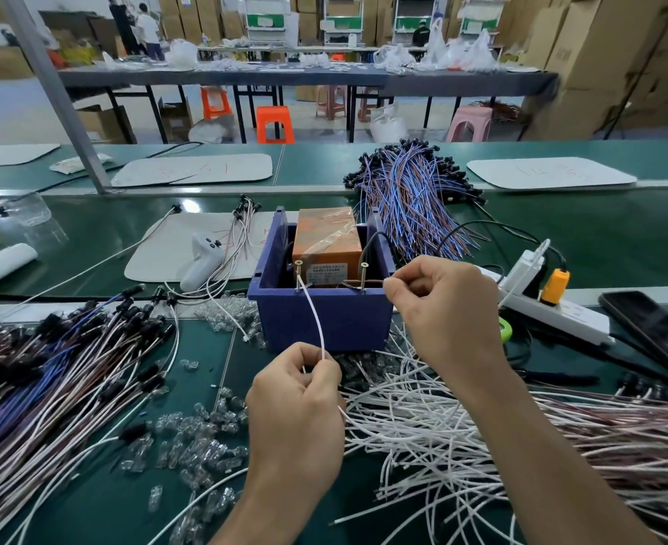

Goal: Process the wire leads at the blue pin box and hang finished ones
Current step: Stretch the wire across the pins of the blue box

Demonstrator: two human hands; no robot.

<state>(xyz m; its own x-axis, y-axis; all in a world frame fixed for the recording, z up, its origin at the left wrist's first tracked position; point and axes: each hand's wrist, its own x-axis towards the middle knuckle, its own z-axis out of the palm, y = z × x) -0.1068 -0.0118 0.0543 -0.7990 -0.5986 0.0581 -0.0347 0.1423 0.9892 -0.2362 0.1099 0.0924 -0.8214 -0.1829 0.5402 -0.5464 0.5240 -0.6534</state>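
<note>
Pinching a white wire lead (pixel 315 317) at lower centre between curled left hand (pixel 297 403) fingers, its tip up against left screw (pixel 298 274) on the blue pin box (pixel 320 322) rim, centre frame. Pinching a thin strand (pixel 373 282) at right screw (pixel 364 275) with right hand (pixel 442 308). Housing an orange block (pixel 326 241), label too small to read. Resting on green bench (pixel 100 230); two orange stools (pixel 275 125), stacked cartons (pixel 607 61) behind.

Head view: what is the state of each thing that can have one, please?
left hand, pinches the white wire.
right hand, pinches a thin lead end beside the right screw.
white wire, bowed from left screw to left hand.
blue box, upright, open on top.
orange plug, seated in power strip.
phone, screen dark.
</note>
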